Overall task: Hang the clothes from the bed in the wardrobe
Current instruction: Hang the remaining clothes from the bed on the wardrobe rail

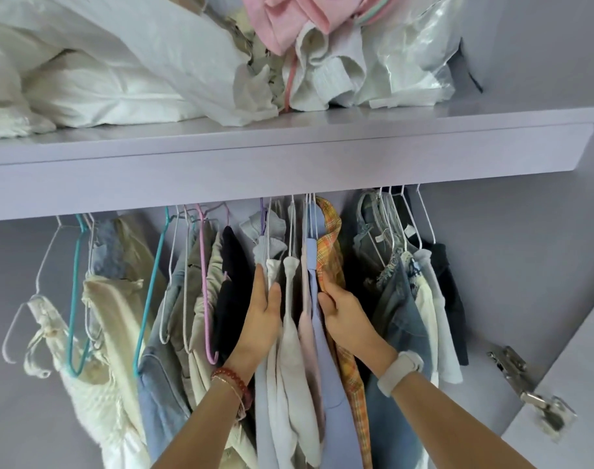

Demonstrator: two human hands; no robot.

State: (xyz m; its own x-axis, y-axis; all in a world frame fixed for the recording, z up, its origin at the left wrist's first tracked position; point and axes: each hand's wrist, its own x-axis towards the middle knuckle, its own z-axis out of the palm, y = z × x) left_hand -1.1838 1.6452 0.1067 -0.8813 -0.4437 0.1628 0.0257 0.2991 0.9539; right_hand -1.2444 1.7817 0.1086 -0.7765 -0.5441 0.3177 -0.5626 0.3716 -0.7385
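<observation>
A row of clothes hangs on wire hangers under the lilac wardrobe shelf (288, 170). My left hand (260, 319) lies flat with straight fingers against a pale blue garment (265, 401), beside a black one (233, 275). My right hand (342, 311) curls its fingers round the edge of an orange plaid shirt (329, 245), next to a light blue garment (317, 319). Between my hands hang a white garment (293, 343) and a pale pink one (306, 340). The rail itself is hidden behind the shelf's front board.
White bedding (113, 69), pink fabric (288, 18) and a clear plastic bag (420, 52) are piled on the shelf. Denim pieces (400, 316) hang at the right, cream tops (116, 319) at the left. A door hinge (528, 394) sits on the open door at lower right.
</observation>
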